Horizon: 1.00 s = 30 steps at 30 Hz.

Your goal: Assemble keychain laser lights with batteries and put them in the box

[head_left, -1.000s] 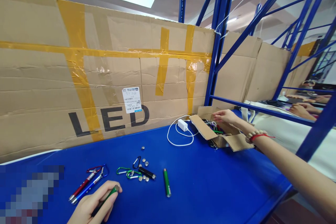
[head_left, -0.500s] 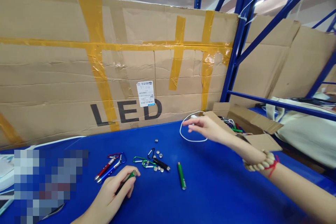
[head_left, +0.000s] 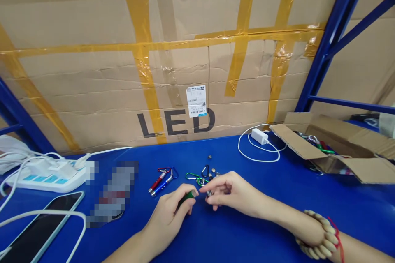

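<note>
My left hand (head_left: 173, 211) is closed round a small green flashlight (head_left: 187, 197), its end pointing right. My right hand (head_left: 230, 193) meets it from the right, fingers pinched on a small silver piece (head_left: 209, 193) I cannot make out clearly. Just behind the hands lie a red flashlight (head_left: 157, 181) and a blue flashlight (head_left: 163, 185) with carabiners, a green carabiner (head_left: 191, 176), a black carabiner (head_left: 205, 170) and several small silver button cells (head_left: 210, 157) on the blue table (head_left: 262, 209).
An open cardboard box (head_left: 327, 148) with more flashlights sits at the right. A white charger (head_left: 258, 135) with its cable lies beside it. A power strip (head_left: 43, 172) and a phone (head_left: 40, 228) are at the left. A taped cardboard wall marked LED (head_left: 175, 123) backs the table.
My right hand has come back from the box at the right to the green flashlight in my left hand. The view has swung left and down.
</note>
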Available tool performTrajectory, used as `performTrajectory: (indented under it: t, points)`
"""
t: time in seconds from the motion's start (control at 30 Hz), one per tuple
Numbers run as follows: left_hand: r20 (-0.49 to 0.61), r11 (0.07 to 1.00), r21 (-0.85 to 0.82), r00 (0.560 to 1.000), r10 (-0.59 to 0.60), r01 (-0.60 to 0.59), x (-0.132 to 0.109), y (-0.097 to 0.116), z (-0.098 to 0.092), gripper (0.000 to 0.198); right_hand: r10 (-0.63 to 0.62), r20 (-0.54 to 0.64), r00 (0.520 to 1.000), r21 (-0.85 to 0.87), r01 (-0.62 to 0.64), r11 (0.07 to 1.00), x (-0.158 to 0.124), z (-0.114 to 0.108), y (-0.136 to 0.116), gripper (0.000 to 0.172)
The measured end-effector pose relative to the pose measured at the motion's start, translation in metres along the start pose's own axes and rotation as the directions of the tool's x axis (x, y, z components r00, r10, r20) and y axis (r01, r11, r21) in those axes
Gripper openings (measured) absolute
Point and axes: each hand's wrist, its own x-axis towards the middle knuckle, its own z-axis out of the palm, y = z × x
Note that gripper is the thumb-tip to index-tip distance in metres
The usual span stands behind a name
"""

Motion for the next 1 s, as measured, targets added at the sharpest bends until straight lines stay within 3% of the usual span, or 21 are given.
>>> performTrajectory:
  t: [0.2, 0.3, 0.53, 0.8, 1.0]
  points:
    - [0.005, 1.000, 0.009, 1.000, 0.018, -0.018, -0.001, 0.002, 0.001, 0.015, -0.188, -0.052, 0.981, -0.294, 0.165, 0.941, -0.012, 0.004, -0.002, 0.024]
    - [0.023, 0.997, 0.035, 0.998, 0.063, -0.064, -0.001, 0.002, 0.002, 0.013, -0.229, -0.053, 0.972, -0.346, 0.198, 0.917, -0.014, 0.006, 0.000, 0.021]
    - [0.069, 0.984, 0.121, 0.990, 0.124, -0.132, -0.002, 0.003, 0.003, 0.020, -0.136, -0.146, 0.980, -0.193, 0.106, 0.975, -0.015, 0.010, 0.003, 0.018]
    - [0.114, 0.951, 0.218, 0.974, 0.196, -0.217, -0.001, 0.005, 0.002, 0.039, -0.248, -0.156, 0.956, -0.235, 0.208, 0.949, -0.018, 0.007, 0.003, 0.010]
    - [0.131, 0.937, 0.236, 0.964, 0.230, -0.256, -0.002, 0.006, 0.005, 0.041, -0.061, -0.143, 0.988, 0.020, 0.065, 0.998, -0.017, 0.014, -0.001, 0.018]
